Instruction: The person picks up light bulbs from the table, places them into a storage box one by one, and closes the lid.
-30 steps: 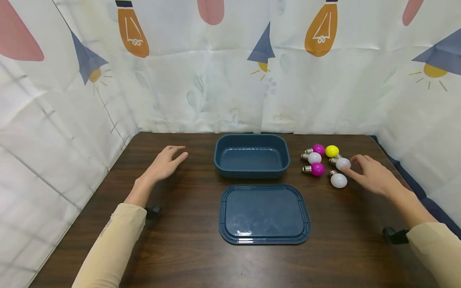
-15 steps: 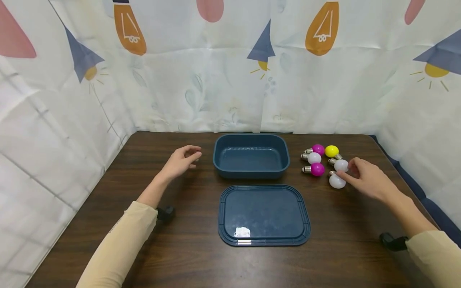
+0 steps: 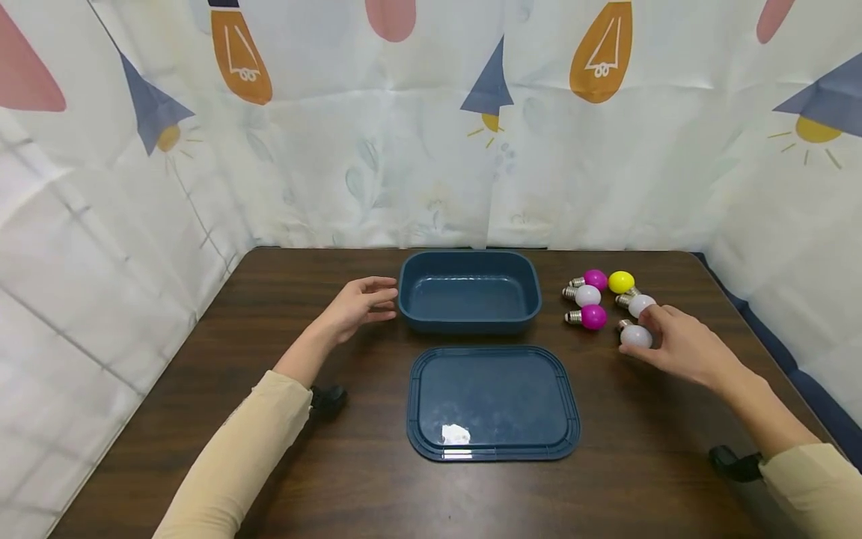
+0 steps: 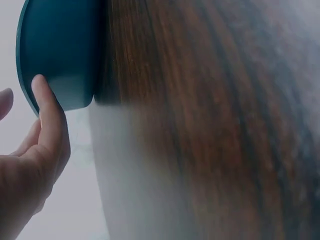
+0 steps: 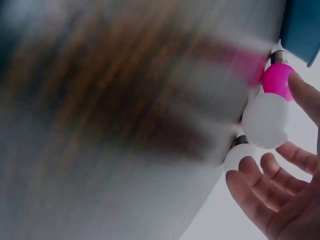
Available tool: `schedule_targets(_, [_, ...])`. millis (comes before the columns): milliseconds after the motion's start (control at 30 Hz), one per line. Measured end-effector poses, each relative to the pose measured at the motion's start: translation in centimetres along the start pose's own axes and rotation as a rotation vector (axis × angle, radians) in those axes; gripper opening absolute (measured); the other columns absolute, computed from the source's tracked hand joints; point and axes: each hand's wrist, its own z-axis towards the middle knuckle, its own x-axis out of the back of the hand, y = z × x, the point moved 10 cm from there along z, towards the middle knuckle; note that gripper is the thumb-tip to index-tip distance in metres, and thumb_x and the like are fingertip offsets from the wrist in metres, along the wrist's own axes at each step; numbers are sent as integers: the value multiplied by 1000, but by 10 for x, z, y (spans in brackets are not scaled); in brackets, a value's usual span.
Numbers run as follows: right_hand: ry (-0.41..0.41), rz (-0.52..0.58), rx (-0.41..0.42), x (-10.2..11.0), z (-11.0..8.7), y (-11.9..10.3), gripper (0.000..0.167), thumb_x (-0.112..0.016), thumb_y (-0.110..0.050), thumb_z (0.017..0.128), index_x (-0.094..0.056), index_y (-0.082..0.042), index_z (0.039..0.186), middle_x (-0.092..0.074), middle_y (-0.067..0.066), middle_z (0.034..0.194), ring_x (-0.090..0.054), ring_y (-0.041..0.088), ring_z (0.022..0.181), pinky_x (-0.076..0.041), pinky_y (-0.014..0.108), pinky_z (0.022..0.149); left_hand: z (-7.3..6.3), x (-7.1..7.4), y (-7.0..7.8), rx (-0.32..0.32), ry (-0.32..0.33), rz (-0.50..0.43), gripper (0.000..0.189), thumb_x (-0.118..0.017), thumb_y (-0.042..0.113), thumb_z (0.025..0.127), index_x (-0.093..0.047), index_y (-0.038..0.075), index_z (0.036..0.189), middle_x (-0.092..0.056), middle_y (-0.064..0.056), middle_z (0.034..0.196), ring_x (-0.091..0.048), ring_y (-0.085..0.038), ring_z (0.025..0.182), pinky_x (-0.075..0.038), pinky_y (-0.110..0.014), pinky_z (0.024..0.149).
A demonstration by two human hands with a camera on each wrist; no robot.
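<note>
My left hand (image 3: 360,305) is at the left wall of a deep dark-blue rectangular container (image 3: 471,327), fingers loosely bent; in the left wrist view a fingertip overlaps the container's wall (image 4: 65,45). On the right, my right hand (image 3: 683,344) curves around a white light bulb (image 3: 636,337), thumb at its near side and index finger at its far side. The right wrist view has the fingers (image 5: 250,195) spread below this bulb (image 5: 265,122). Just behind lies another white bulb (image 3: 643,305). Nearby are a yellow bulb (image 3: 620,282), a third white bulb (image 3: 588,296) and magenta bulbs (image 3: 594,317).
A flat dark-blue lid (image 3: 494,404) lies in front of the container. Both rest on a dark wood-grain table (image 3: 377,479). A white patterned curtain (image 3: 431,172) hangs along the back and sides.
My left hand has moved right, up to the container's side. My right hand has shifted from the rear white bulb to the nearer one; both white bulbs have been nudged slightly.
</note>
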Motion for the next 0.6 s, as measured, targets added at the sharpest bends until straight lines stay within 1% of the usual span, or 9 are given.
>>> schedule_targets(100, [-7, -2, 36, -2, -1, -3, 58, -86, -45, 83, -62, 2, 109, -64, 11, 95, -58, 23, 79, -53, 38, 64, 1, -2, -1, 7, -5, -35, 53, -60, 10, 105, -41, -6, 152, -45, -27, 144, -64, -23, 110, -56, -38, 97])
schedule_targets(233, [-11, 23, 69, -4, 1, -4, 47, -88, -30, 83, -61, 0, 107, -62, 5, 87, -55, 20, 74, -51, 35, 63, 3, -3, -5, 9, -1, -56, 54, -62, 7, 104, -41, -6, 152, -49, -27, 139, -66, -16, 102, -57, -35, 96])
schedule_targets(300, [-13, 33, 72, -4, 2, -4, 46, -88, -26, 83, -61, 1, 107, -59, 3, 84, -53, 18, 72, -49, 33, 61, 4, -3, -7, 14, -4, -64, 55, -62, 6, 104, -40, -7, 152, -52, -26, 136, -66, -15, 99, -57, -33, 95])
schedule_targets(433, [-5, 55, 71, -5, 3, -4, 46, -89, -23, 82, -61, 3, 109, -57, 2, 83, -51, 18, 72, -47, 32, 60, 5, -3, -9, 15, -5, -84, 54, -61, 3, 103, -40, -7, 152, -54, -23, 130, -67, -14, 96, -58, -30, 91])
schedule_targets(600, [20, 69, 78, -2, 3, -6, 45, -89, -18, 81, -63, 5, 109, -63, 7, 88, -56, 21, 76, -52, 36, 64, 6, -2, -6, 8, -4, -98, 54, -60, 0, 103, -41, -6, 152, -52, -26, 135, -66, -14, 93, -59, -28, 89])
